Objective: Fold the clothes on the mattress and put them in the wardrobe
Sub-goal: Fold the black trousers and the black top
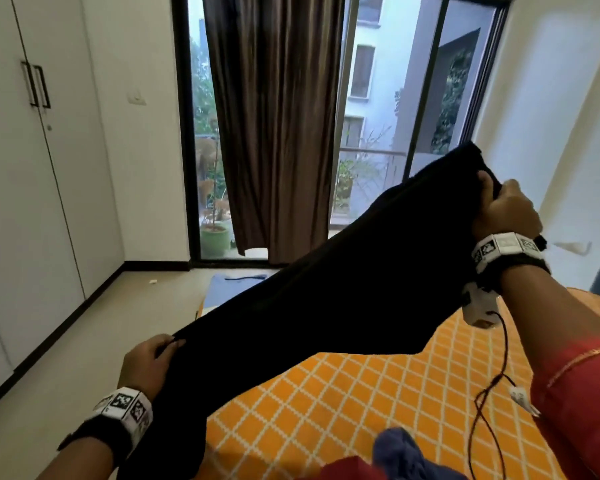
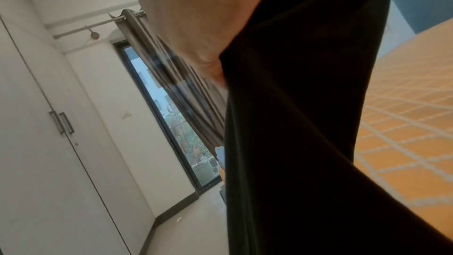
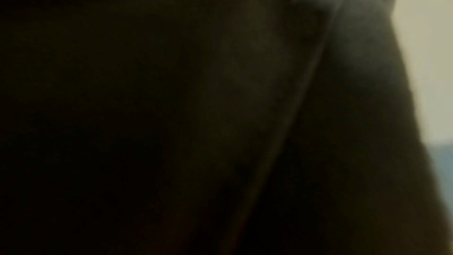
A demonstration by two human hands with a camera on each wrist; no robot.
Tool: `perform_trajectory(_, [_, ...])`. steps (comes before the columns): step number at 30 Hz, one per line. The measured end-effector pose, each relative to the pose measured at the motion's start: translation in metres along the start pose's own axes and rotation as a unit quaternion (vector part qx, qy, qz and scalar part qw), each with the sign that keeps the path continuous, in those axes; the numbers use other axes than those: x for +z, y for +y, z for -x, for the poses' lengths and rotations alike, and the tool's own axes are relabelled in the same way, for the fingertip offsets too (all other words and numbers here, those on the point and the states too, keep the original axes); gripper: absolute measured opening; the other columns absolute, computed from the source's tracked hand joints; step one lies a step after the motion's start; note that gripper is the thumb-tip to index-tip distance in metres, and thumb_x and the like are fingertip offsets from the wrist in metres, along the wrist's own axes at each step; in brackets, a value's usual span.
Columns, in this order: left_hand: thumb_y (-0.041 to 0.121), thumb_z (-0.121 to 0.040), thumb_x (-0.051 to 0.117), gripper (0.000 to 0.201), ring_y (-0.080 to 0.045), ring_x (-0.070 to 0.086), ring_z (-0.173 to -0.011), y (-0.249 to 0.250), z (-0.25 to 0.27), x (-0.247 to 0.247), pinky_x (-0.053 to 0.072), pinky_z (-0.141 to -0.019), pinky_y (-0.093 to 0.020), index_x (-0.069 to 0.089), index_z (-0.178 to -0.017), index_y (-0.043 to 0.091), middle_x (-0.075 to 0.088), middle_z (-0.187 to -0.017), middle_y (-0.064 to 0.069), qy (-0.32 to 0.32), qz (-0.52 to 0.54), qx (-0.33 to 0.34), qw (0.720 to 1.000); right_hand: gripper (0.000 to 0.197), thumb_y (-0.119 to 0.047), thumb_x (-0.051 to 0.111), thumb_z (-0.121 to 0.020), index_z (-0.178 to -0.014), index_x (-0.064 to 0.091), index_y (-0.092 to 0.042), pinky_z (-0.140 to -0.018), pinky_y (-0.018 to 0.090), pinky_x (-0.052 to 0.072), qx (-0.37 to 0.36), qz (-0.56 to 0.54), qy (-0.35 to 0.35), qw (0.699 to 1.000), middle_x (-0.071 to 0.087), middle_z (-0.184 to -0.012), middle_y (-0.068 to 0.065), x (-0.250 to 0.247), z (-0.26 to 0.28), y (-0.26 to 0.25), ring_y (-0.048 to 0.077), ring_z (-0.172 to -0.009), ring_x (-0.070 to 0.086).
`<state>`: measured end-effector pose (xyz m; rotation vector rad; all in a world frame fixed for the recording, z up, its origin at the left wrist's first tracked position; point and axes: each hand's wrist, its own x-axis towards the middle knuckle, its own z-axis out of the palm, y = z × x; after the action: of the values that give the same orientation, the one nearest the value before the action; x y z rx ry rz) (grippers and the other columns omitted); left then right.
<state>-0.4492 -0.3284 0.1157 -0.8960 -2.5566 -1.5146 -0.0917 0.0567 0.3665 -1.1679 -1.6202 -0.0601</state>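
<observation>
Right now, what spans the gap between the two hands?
The black garment, stretched from the left hand up to the right hand, above the mattress; head view.

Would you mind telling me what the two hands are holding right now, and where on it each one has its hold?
A black garment, stretched above the mattress. The right hand grips its raised upper end; the left hand pinches an edge lower down.
</observation>
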Motion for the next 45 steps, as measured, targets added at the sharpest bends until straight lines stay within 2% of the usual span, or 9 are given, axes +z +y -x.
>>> perform_trajectory(7, [0.024,-0.098,0.057,0.025,-0.029,0.059,-0.077,-0.02,-0.012,0.04,0.041,-0.065,-0.033,0.06,-0.075,0.014,0.063,-0.074,-0.009,-0.048,0.046,0.002,0.998,0.069,-0.07,0.023,-0.093,-0.086,0.042,-0.004,-0.057,0.037,0.028,0.054,0.048,-0.093,0.993,0.038,-0.061,0.009,0.05,0.041,0.077,0.031,-0.063,0.042])
perform_trajectory(14, [0.019,-0.09,0.065,0.015,-0.005,0.059,-0.074,-0.044,-0.002,0.075,0.038,-0.067,-0.01,0.066,-0.076,0.023,0.068,-0.076,0.003,-0.12,-0.008,0.025,0.992,0.071,-0.08,0.021,-0.085,-0.079,0.042,-0.012,-0.056,0.038,0.033,0.085,0.041,-0.169,0.981,0.05,-0.067,0.014,0.081,0.095,0.154,0.037,-0.067,0.051])
perform_trajectory(20, [0.064,-0.075,0.067,0.045,-0.013,0.067,-0.072,-0.059,-0.008,0.106,0.046,-0.056,-0.026,0.07,-0.091,0.023,0.069,-0.073,-0.001,-0.228,0.036,-0.044,0.972,0.074,-0.079,0.02,-0.082,-0.073,0.047,-0.011,-0.053,0.038,0.033,0.07,0.078,-0.193,0.976,0.049,-0.063,0.015,0.094,0.108,0.211,0.032,-0.06,0.045])
perform_trajectory(24, [0.033,-0.081,0.07,0.018,-0.003,0.065,-0.074,-0.033,-0.047,0.156,0.045,-0.066,-0.019,0.068,-0.081,0.015,0.07,-0.077,0.004,-0.247,0.033,-0.01,0.968,0.076,-0.08,0.021,-0.085,-0.075,0.053,-0.011,-0.064,0.044,0.048,0.087,0.199,-0.216,0.952,0.053,-0.067,0.017,0.135,0.071,0.244,0.033,-0.061,0.05])
perform_trajectory(28, [0.021,-0.09,0.068,0.014,-0.014,0.063,-0.083,-0.043,-0.068,0.234,0.048,-0.074,-0.03,0.057,-0.091,0.03,0.064,-0.099,0.001,-0.28,-0.05,-0.012,0.959,0.068,-0.062,0.04,-0.093,-0.118,0.058,-0.001,-0.098,0.061,0.035,0.092,0.321,-0.278,0.901,0.052,-0.121,0.027,0.205,0.077,0.262,0.045,-0.108,0.05])
perform_trajectory(31, [0.035,-0.092,0.063,0.028,-0.033,0.055,-0.106,-0.06,-0.061,0.269,0.047,-0.085,-0.044,0.058,-0.117,0.023,0.056,-0.116,-0.008,-0.252,-0.162,0.046,0.953,0.087,-0.08,0.019,-0.081,-0.136,0.048,-0.019,-0.11,0.058,0.021,0.01,0.262,-0.432,0.863,0.041,-0.146,0.009,0.248,0.148,0.257,0.032,-0.135,0.037])
perform_trajectory(35, [0.061,-0.077,0.05,0.042,-0.017,0.054,-0.105,-0.058,-0.012,0.247,0.05,-0.082,-0.037,0.055,-0.112,0.037,0.055,-0.113,0.011,-0.339,-0.188,0.179,0.904,0.112,-0.092,-0.017,-0.053,-0.152,0.004,-0.045,-0.115,0.056,-0.004,-0.054,0.231,-0.599,0.765,-0.006,-0.162,-0.013,0.258,0.263,0.255,0.015,-0.15,-0.008])
perform_trajectory(40, [0.076,-0.045,0.07,0.085,-0.015,0.046,-0.123,-0.098,0.004,0.168,0.034,-0.096,-0.051,0.05,-0.121,0.046,0.048,-0.137,0.013,-0.402,-0.413,0.188,0.795,0.087,-0.09,-0.002,-0.069,-0.143,-0.021,-0.049,-0.117,0.056,-0.002,-0.058,0.272,-0.628,0.727,-0.024,-0.157,-0.014,0.262,0.283,0.264,0.015,-0.149,-0.014])
perform_trajectory(45, [0.065,-0.08,0.061,0.094,-0.015,0.028,-0.141,-0.124,-0.013,0.102,0.029,-0.113,-0.046,0.004,-0.151,0.042,0.013,-0.158,0.013,-0.34,-0.414,0.009,0.844,0.073,-0.071,0.015,-0.092,-0.147,-0.023,-0.042,-0.119,0.054,0.0,-0.039,0.348,-0.629,0.694,-0.02,-0.161,-0.003,0.265,0.283,0.246,0.021,-0.15,-0.01])
